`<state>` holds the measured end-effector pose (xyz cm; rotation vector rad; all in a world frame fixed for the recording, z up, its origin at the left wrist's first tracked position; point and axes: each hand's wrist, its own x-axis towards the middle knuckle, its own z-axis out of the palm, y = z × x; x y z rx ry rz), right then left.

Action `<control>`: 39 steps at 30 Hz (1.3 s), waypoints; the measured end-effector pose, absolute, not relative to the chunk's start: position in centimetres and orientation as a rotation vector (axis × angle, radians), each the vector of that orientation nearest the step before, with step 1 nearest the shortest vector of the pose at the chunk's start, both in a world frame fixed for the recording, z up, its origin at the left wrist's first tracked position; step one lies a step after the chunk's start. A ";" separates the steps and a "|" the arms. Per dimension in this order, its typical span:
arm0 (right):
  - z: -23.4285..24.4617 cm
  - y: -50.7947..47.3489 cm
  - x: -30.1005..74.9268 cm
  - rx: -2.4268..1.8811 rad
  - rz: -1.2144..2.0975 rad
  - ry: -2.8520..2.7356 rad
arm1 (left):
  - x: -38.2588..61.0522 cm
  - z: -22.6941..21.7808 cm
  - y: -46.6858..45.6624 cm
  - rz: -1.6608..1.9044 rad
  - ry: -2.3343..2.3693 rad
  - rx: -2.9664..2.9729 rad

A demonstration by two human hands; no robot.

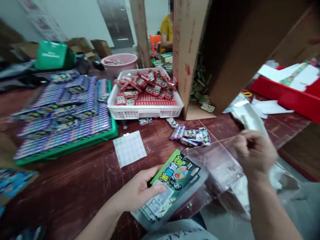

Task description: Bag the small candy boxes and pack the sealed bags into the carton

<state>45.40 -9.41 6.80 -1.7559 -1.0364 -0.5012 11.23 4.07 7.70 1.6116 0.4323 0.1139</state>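
My left hand [140, 190] is closed around a green and black printed card [181, 175] with colourful lettering, the thumb pressing on small black-and-white printed sheets [160, 200] at its lower end. The card appears to lie in or over a clear sleeve. On the right, my right hand [257, 153] is closed in a fist on the edge of a clear plastic bag [222, 166]. A thin orange line runs along that edge towards the card. Small purple packets [193, 135] lie loose just beyond the card.
A white basket [150, 113] of red packets stands ahead, beside an upright cardboard box [188, 50]. Left is a green tray [67, 150] stacked with purple packets. A white sheet [130, 148], a red bin [287, 96] and a pink tub [120, 61] are around. Someone in yellow [166, 31] sits behind.
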 end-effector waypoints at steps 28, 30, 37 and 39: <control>11.3 -2.0 43.4 -1.306 0.686 -1.087 | 9.6 5.0 4.5 0.081 0.769 1.442; 11.2 -4.8 44.2 -1.410 0.680 -1.200 | 7.8 4.2 5.3 0.188 0.969 1.419; 11.1 -7.4 40.4 -1.458 0.538 -1.663 | 10.6 5.6 4.0 0.098 0.635 1.799; 11.1 -5.6 39.6 -1.455 0.397 -1.573 | 12.7 6.3 3.4 0.064 0.413 1.873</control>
